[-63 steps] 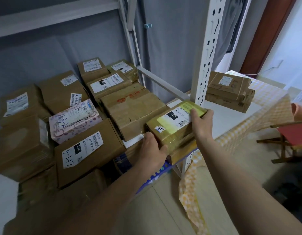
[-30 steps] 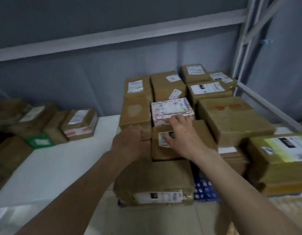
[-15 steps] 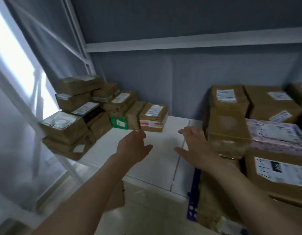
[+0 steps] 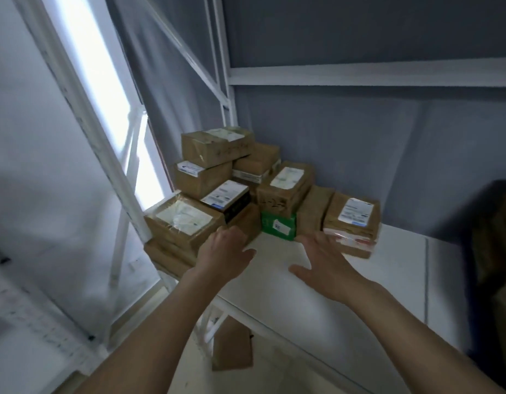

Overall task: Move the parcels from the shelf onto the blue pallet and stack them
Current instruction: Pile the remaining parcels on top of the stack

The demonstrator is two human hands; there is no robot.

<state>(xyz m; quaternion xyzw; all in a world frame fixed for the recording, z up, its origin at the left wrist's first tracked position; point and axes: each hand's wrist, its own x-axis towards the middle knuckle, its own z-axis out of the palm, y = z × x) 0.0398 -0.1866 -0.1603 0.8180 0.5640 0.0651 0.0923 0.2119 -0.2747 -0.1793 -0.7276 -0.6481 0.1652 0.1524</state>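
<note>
Several brown cardboard parcels (image 4: pixel 215 180) are piled in the left back corner of the white shelf (image 4: pixel 388 285). Among them a small green box (image 4: pixel 279 224) sits low in the pile, and a labelled brown parcel (image 4: pixel 352 220) lies at the pile's right end. My left hand (image 4: pixel 225 251) reaches out empty with loose fingers, just in front of a taped parcel (image 4: pixel 183 220) at the shelf's left edge. With fingers spread, my right hand (image 4: pixel 323 260) hovers empty above the shelf, close to the labelled parcel. The blue pallet is out of view.
White shelf uprights (image 4: pixel 84 115) and a diagonal brace (image 4: pixel 186 52) stand on the left. An upper shelf beam (image 4: pixel 371 76) runs across above the pile. A brown box (image 4: pixel 232 345) lies on the floor under the shelf. A dark blurred mass (image 4: pixel 496 251) fills the right edge.
My view has swung left, away from the stacked parcels, to the pile in the shelf's corner. Both empty hands have travelled left and forward toward that pile.
</note>
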